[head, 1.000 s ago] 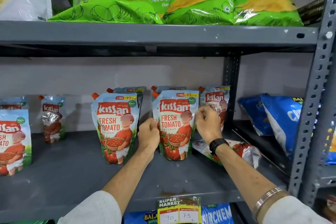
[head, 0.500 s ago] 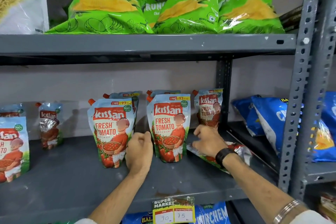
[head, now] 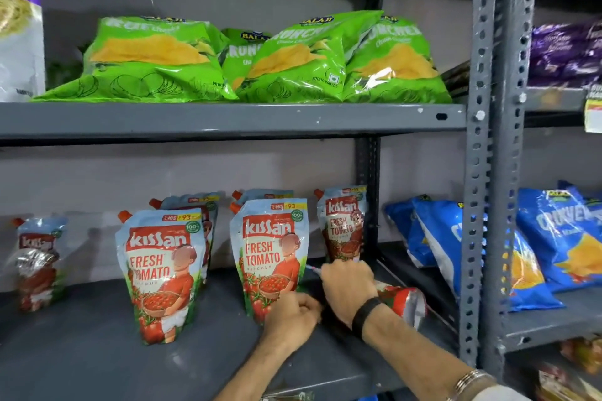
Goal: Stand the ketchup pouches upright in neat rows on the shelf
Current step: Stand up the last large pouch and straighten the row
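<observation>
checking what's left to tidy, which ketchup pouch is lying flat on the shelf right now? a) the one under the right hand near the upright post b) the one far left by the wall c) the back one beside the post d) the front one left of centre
a: the fallen pouch lies on its side on the shelf under the right hand; the other pouches stand upright.

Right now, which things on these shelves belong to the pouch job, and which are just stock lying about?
Job:
- upright ketchup pouches
- fallen pouch, lying flat under the right hand
- left hand, fisted by a front pouch
- grey shelf

Not the job:
- green chip bags
- blue chip bags
- purple bags
- white bag
</observation>
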`<state>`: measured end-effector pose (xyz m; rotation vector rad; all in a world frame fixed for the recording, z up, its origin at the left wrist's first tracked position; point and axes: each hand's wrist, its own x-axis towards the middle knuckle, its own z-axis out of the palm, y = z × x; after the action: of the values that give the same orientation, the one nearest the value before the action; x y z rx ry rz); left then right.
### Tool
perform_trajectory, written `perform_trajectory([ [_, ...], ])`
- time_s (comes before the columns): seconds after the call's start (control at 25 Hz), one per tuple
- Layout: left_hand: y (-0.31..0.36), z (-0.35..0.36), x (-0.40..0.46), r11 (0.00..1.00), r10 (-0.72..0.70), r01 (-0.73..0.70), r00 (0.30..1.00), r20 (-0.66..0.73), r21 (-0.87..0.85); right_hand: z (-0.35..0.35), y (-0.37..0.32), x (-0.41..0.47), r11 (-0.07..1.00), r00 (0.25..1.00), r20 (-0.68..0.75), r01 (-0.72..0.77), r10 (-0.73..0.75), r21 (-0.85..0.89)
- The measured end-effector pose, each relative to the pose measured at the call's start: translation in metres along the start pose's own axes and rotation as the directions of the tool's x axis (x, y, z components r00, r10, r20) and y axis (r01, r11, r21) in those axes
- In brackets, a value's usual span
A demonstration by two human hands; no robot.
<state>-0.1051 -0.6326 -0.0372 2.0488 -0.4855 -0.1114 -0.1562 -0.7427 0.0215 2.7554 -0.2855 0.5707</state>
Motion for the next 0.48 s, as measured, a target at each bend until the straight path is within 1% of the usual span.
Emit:
perform_trajectory([
  [0.08,0.009,0.014,0.012,0.998,-0.022,0.025,0.998,0.060,-0.053,-0.009,0.024,0.002,0.993,0.995,-0.035,-0.086,0.089,0.084],
  [0.16,0.021,0.029,0.020,0.983,-0.064,0.076,0.995,0.076,-0.168,-0.015,0.047,0.000,0.972,0.983,-0.084,-0.149,0.166,0.179],
  [0.28,0.032,0.047,0.029,0.926,-0.111,0.125,0.992,0.060,-0.357,-0.015,0.068,-0.007,0.883,0.945,-0.150,-0.204,0.290,0.422],
  [0.32,0.038,0.051,0.028,0.887,-0.121,0.147,0.989,0.088,-0.437,-0.014,0.074,-0.008,0.828,0.927,-0.161,-0.213,0.339,0.519],
  [0.36,0.045,0.055,0.026,0.822,-0.129,0.186,0.981,0.143,-0.538,-0.013,0.082,-0.008,0.754,0.911,-0.161,-0.204,0.379,0.625],
  [0.44,0.057,0.057,0.023,0.658,-0.121,0.255,0.964,0.235,-0.709,-0.014,0.095,-0.007,0.544,0.873,-0.123,-0.180,0.473,0.819],
  [0.48,0.063,0.055,0.023,0.586,-0.107,0.253,0.966,0.236,-0.770,-0.015,0.101,-0.006,0.439,0.855,-0.084,-0.177,0.512,0.881],
])
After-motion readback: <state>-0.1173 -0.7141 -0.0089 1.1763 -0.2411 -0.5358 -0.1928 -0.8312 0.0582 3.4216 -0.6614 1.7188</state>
